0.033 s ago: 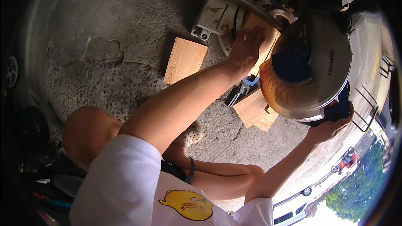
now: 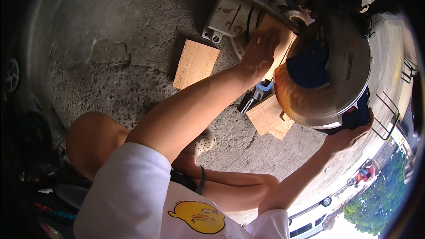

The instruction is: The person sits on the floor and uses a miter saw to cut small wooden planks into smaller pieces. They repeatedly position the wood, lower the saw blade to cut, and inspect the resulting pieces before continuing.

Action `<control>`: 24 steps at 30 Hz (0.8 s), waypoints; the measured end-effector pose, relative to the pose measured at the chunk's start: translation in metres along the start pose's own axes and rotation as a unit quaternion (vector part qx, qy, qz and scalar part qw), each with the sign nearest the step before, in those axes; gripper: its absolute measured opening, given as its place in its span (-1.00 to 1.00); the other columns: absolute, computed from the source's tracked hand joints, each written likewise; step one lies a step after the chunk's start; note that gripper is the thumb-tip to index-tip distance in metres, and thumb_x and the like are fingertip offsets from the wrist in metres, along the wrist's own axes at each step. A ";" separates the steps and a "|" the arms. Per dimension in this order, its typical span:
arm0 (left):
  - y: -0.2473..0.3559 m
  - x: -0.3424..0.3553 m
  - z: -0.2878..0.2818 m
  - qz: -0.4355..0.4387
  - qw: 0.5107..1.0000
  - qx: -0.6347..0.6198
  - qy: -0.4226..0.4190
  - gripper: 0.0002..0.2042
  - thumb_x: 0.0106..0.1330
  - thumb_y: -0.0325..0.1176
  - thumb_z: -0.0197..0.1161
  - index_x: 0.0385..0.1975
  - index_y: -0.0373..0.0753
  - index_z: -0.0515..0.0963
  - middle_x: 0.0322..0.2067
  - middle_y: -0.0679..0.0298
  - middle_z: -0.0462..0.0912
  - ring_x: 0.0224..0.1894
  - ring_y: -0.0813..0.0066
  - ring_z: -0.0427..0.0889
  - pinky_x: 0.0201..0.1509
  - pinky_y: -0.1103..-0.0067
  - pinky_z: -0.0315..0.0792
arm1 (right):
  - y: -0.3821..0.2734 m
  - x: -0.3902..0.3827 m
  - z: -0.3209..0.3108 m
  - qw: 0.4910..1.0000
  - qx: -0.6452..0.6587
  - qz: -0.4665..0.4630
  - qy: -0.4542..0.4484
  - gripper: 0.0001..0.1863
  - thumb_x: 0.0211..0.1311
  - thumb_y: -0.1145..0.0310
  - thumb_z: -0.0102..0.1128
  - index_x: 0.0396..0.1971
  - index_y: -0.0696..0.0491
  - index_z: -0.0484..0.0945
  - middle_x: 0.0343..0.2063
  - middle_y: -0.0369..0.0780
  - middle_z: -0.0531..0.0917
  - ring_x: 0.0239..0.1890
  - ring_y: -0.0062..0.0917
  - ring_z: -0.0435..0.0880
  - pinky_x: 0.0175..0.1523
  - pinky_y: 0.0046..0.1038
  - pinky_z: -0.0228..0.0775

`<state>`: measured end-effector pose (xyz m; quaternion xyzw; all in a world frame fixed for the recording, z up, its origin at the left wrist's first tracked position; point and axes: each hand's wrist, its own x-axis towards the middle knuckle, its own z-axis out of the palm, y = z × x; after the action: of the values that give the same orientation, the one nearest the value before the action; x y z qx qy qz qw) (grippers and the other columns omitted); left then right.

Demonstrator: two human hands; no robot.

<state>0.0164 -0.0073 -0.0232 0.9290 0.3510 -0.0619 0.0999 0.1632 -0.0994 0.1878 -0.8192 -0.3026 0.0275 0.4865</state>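
A miter saw (image 2: 221, 15) stands on the ground ahead of me, its round blade guard (image 2: 354, 77) at the right, part metal and part clear. Along the saw's fence lies a wooden board (image 2: 271, 22). My left hand (image 2: 262, 51) rests on that board, fingers stretched over it, beside the guard. At the saw head's near end, my right hand (image 2: 349, 135) is wrapped round the dark saw handle (image 2: 357, 116). The guard hides much of the blade and of the board's right side. A blue-and-grey clamp-like part (image 2: 261, 89) sits below my left wrist.
One loose wooden block (image 2: 195, 64) lies on the rough concrete floor (image 2: 133, 22) left of the saw. More wood pieces (image 2: 268, 117) lie just under the guard. My foot in a perforated clog (image 2: 204, 142) is close by. A rider in red (image 2: 366, 172) and a white vehicle (image 2: 307, 229) show outside.
Both hands, the saw and the board have stayed in place. Only the rider in red outside has shifted slightly down and to the left.
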 end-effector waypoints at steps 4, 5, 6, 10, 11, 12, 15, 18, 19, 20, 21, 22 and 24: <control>-0.002 -0.003 -0.006 0.002 1.000 0.011 0.003 0.20 -0.24 0.21 0.43 0.36 -0.45 0.03 0.40 -0.05 -0.01 0.47 0.10 -0.09 0.48 0.22 -0.16 | 0.006 -0.001 -0.003 0.999 -0.033 0.017 0.029 -0.36 0.49 -0.14 -0.52 0.11 0.06 0.38 -0.09 -0.11 0.42 -0.09 -0.39 0.40 0.00 -0.40 0.35; -0.003 -0.002 -0.005 -0.004 1.000 0.011 0.000 0.19 -0.24 0.21 0.43 0.36 -0.45 0.03 0.40 -0.05 0.00 0.47 0.10 -0.09 0.48 0.23 -0.16 | 0.007 -0.001 -0.003 0.998 -0.041 0.020 0.037 -0.35 0.49 -0.13 -0.53 0.10 0.06 0.41 -0.01 -0.10 0.41 0.01 -0.35 0.40 0.09 -0.37 0.35; -0.004 -0.002 -0.007 -0.007 1.000 0.011 -0.003 0.19 -0.24 0.21 0.43 0.36 -0.44 0.04 0.40 -0.05 0.00 0.47 0.10 -0.08 0.48 0.24 -0.16 | 0.009 -0.002 -0.005 0.997 -0.051 0.025 0.046 -0.35 0.49 -0.13 -0.54 0.10 0.05 0.43 0.08 -0.09 0.39 0.11 -0.32 0.40 0.18 -0.33 0.35; -0.007 -0.004 -0.015 0.008 0.998 -0.048 0.029 0.18 -0.31 0.11 0.51 0.34 -0.44 0.09 0.40 -0.03 0.03 0.47 0.13 -0.07 0.49 0.27 -0.15 | 0.014 -0.004 0.000 0.999 -0.025 -0.015 0.024 -0.37 0.49 -0.14 -0.52 0.11 0.07 0.34 -0.25 -0.15 0.45 -0.25 -0.49 0.42 -0.21 -0.52 0.35; -0.009 -0.003 -0.016 0.008 0.997 -0.058 0.040 0.19 -0.33 0.09 0.53 0.34 -0.44 0.09 0.40 -0.03 0.03 0.47 0.13 -0.07 0.49 0.28 -0.15 | 0.016 -0.004 0.002 1.000 -0.014 -0.020 0.020 -0.38 0.48 -0.15 -0.51 0.11 0.07 0.31 -0.32 -0.17 0.46 -0.34 -0.53 0.43 -0.31 -0.57 0.35; -0.009 -0.004 -0.017 0.007 0.996 -0.070 0.049 0.19 -0.35 0.06 0.54 0.34 -0.43 0.10 0.40 -0.02 0.04 0.47 0.14 -0.07 0.49 0.28 -0.15 | 0.016 -0.005 0.003 1.000 -0.004 -0.024 0.016 -0.38 0.48 -0.16 -0.51 0.11 0.07 0.29 -0.39 -0.18 0.48 -0.43 -0.57 0.44 -0.40 -0.61 0.35; -0.009 -0.004 -0.017 0.009 0.998 -0.058 0.031 0.21 -0.40 0.02 0.58 0.34 -0.44 0.10 0.39 -0.02 0.04 0.47 0.13 -0.06 0.49 0.27 -0.15 | 0.018 -0.005 0.004 1.000 0.008 -0.008 0.023 -0.38 0.47 -0.17 -0.51 0.11 0.04 0.30 -0.38 -0.19 0.47 -0.41 -0.57 0.47 -0.39 -0.62 0.38; -0.010 -0.004 -0.014 0.001 0.992 -0.106 0.063 0.21 -0.40 0.02 0.58 0.34 -0.44 0.10 0.39 -0.04 0.03 0.47 0.14 -0.06 0.49 0.27 -0.15 | 0.017 -0.007 0.004 1.000 0.011 -0.001 0.020 -0.38 0.47 -0.18 -0.50 0.10 0.03 0.30 -0.37 -0.19 0.47 -0.40 -0.58 0.48 -0.36 -0.62 0.41; -0.011 -0.004 -0.014 0.002 0.994 -0.096 0.058 0.21 -0.40 0.01 0.58 0.34 -0.44 0.10 0.39 -0.04 0.04 0.46 0.14 -0.05 0.48 0.27 -0.14 | 0.017 -0.007 0.004 1.000 0.009 -0.004 0.018 -0.37 0.46 -0.19 -0.50 0.10 0.03 0.31 -0.37 -0.19 0.48 -0.39 -0.58 0.48 -0.35 -0.62 0.43; -0.010 -0.004 -0.015 0.003 0.995 -0.086 0.054 0.21 -0.40 0.01 0.58 0.34 -0.44 0.10 0.39 -0.04 0.04 0.46 0.14 -0.04 0.48 0.27 -0.13 | 0.018 -0.008 0.004 1.000 0.008 -0.007 0.015 -0.37 0.46 -0.19 -0.50 0.10 0.03 0.31 -0.37 -0.19 0.48 -0.39 -0.58 0.49 -0.34 -0.62 0.44; -0.011 -0.005 -0.019 0.004 0.996 -0.075 0.049 0.21 -0.40 0.01 0.59 0.34 -0.43 0.10 0.39 -0.04 0.05 0.46 0.14 -0.04 0.48 0.26 -0.13 | 0.020 -0.009 0.003 1.000 0.011 0.000 0.021 -0.39 0.48 -0.16 -0.50 0.10 0.04 0.33 -0.28 -0.17 0.47 -0.35 -0.55 0.50 -0.24 -0.57 0.44; -0.011 -0.005 -0.023 0.007 0.996 -0.078 0.031 0.21 -0.40 0.00 0.59 0.34 -0.43 0.10 0.39 -0.03 0.05 0.45 0.14 -0.02 0.48 0.27 -0.12 | 0.023 -0.009 0.001 1.000 0.015 0.006 0.026 -0.40 0.49 -0.12 -0.50 0.10 0.04 0.35 -0.19 -0.16 0.46 -0.31 -0.53 0.51 -0.14 -0.52 0.44; -0.011 -0.005 -0.031 0.012 0.997 -0.081 -0.005 0.21 -0.41 -0.02 0.59 0.34 -0.43 0.10 0.38 -0.02 0.07 0.44 0.14 0.01 0.47 0.27 -0.11 | 0.028 -0.009 -0.002 0.999 0.023 0.019 0.030 -0.40 0.51 -0.09 -0.52 0.09 0.05 0.39 -0.09 -0.14 0.45 -0.23 -0.48 0.52 -0.03 -0.45 0.45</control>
<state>0.0071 0.0045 0.0060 0.9216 0.3432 -0.0370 0.1777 0.1699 -0.1153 0.1646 -0.8137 -0.2716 0.0195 0.5136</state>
